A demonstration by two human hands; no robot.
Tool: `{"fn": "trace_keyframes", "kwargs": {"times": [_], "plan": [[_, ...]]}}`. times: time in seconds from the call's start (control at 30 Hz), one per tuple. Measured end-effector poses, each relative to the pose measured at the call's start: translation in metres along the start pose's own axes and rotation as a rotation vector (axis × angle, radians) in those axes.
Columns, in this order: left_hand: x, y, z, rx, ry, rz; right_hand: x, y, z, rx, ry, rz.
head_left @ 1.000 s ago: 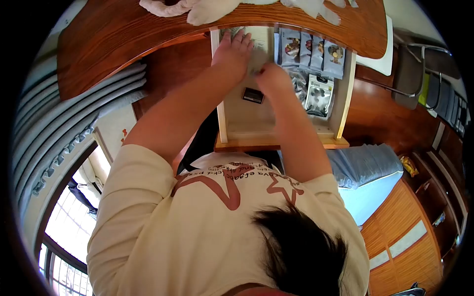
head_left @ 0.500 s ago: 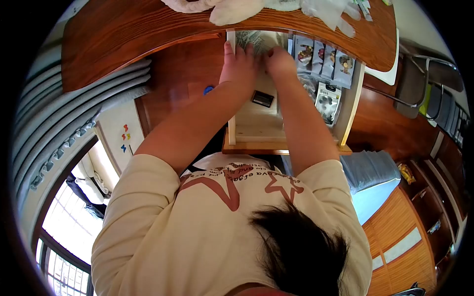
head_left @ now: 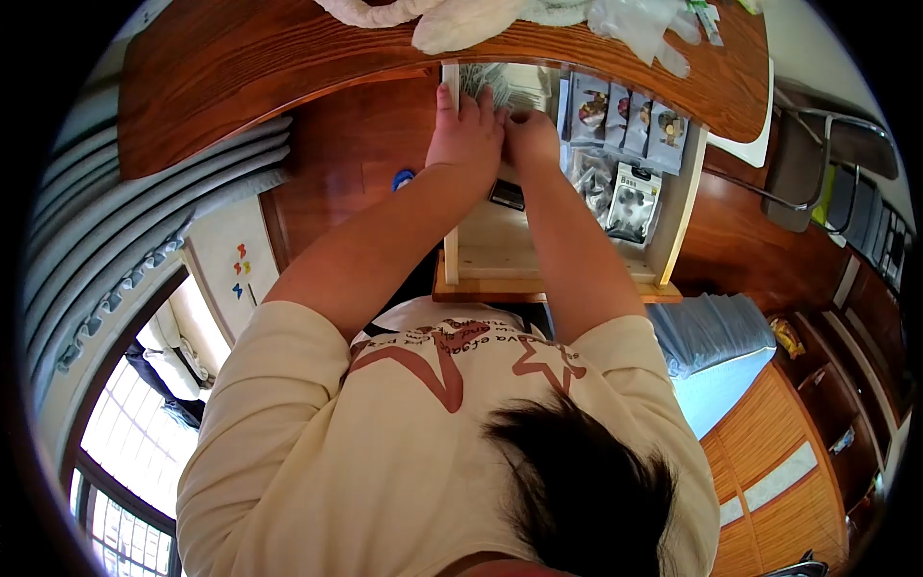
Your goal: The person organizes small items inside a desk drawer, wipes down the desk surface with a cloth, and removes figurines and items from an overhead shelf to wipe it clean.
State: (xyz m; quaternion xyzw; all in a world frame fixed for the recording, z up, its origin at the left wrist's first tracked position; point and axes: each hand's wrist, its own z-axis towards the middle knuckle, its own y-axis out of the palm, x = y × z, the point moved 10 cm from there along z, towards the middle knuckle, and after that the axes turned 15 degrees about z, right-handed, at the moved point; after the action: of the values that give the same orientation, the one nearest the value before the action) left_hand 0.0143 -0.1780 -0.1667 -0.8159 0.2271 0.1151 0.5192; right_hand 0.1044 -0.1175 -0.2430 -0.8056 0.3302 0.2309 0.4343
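Note:
A wooden drawer [head_left: 505,262] stands pulled out under the table. My left hand [head_left: 466,133] lies over its left wall and inside edge, fingers apart, the fingertips by a bundle of thin pale strings [head_left: 481,79]. Close against it is my right hand [head_left: 532,144], its fingers curled in; whatever they hold is hidden. Beyond the hands, a stack of pale flat pieces [head_left: 527,85] lies beside the strings. A small black rectangular item [head_left: 507,195] rests on the drawer floor, partly covered by my right forearm.
In the drawer's right part are several grey packets [head_left: 665,135], clear plastic bags [head_left: 591,183] and a package marked "Bass" [head_left: 633,204]. A clear plastic glove [head_left: 649,29] and a white fluffy cloth [head_left: 461,24] lie on the table [head_left: 269,67]. Chairs [head_left: 808,163] stand at right.
My right hand has shifted left and slightly toward me, up against my left hand. My right forearm now partly covers the black item. My left hand stays nearly in place.

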Motion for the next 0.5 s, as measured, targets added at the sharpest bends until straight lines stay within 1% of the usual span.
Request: {"fn": "trace_keyframes", "kwargs": {"times": [0.07,0.13,0.2,0.27,0.3,0.37,0.4,0.47,0.5], "plan": [[-0.001,-0.005,0.000,0.043,-0.004,0.006,0.017,0.015,0.009,-0.083,0.158,0.148],[-0.002,-0.003,0.001,-0.038,0.003,0.008,0.023,0.021,0.015,-0.108,0.179,0.212],[-0.002,-0.003,0.001,-0.036,0.004,0.013,0.027,0.020,0.015,-0.135,0.202,0.274],[0.001,0.000,-0.001,-0.036,0.007,0.016,0.023,0.007,0.002,-0.136,0.276,0.350],[0.001,0.000,-0.001,-0.007,0.000,0.015,0.015,-0.003,-0.004,-0.134,0.274,0.350],[-0.002,-0.003,0.002,0.025,-0.016,0.015,-0.003,-0.038,-0.007,0.049,0.223,0.502],[-0.001,-0.003,0.001,0.018,-0.006,-0.004,-0.004,-0.042,-0.007,0.047,0.227,0.502],[-0.002,-0.003,0.000,0.013,0.000,-0.016,-0.012,-0.048,0.001,0.040,0.172,0.761],[-0.002,-0.003,0.001,0.012,-0.001,-0.021,-0.007,-0.039,0.002,-0.054,0.269,0.711]]}}
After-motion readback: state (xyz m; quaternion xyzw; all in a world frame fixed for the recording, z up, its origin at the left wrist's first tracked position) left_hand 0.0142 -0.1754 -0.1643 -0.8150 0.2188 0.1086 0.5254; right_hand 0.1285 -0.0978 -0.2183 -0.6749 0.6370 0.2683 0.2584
